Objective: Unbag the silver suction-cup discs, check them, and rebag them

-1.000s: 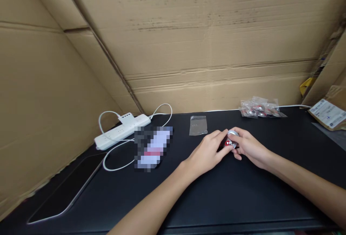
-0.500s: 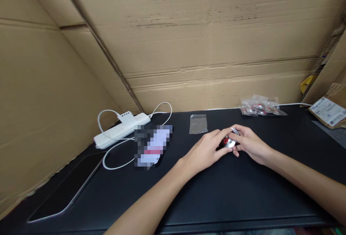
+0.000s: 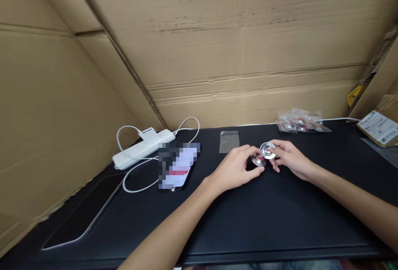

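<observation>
We see the left hand (image 3: 238,167) pinching one small metal disc (image 3: 258,160) low on the black desk (image 3: 280,220), while the right hand (image 3: 287,158) grips a second disc (image 3: 268,150) at one o'clock, just touching it.

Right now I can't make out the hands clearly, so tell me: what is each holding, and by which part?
The right hand pinches a silver disc by its edge. The left hand holds a second, red-marked metal piece at its side.
</observation>
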Demonstrator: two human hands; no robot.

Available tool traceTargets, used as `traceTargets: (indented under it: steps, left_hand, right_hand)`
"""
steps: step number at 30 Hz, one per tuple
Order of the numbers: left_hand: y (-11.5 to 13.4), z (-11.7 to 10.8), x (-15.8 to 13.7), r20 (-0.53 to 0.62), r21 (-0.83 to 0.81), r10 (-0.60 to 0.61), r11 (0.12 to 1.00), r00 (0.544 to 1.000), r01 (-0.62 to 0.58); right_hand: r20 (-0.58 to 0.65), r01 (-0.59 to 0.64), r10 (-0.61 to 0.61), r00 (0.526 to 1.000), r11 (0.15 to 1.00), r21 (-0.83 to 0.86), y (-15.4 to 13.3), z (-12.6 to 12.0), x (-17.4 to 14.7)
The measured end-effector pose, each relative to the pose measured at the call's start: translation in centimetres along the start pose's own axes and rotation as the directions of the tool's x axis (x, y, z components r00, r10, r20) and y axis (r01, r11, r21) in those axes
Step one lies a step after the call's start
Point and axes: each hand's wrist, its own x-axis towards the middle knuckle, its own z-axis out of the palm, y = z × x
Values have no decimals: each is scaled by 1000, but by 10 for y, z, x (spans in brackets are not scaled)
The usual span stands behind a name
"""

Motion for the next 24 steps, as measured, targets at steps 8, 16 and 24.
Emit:
traceTargets:
  steps: [8, 16, 24]
  left_hand:
    - [-4, 3, 2, -58, -20, -125, 992, 990, 124]
    - [-8, 5, 7, -60, -289, -292, 921, 954, 263]
    - [-14, 11, 8, 24, -516, -357, 796, 934, 317]
  right_hand:
    - [-50, 187, -289, 956, 732, -656, 2, -17, 3]
    - [-41, 78, -348, 937, 320, -944, -2, -23, 1]
    - [152, 376, -584, 797, 282, -883, -11, -10, -10]
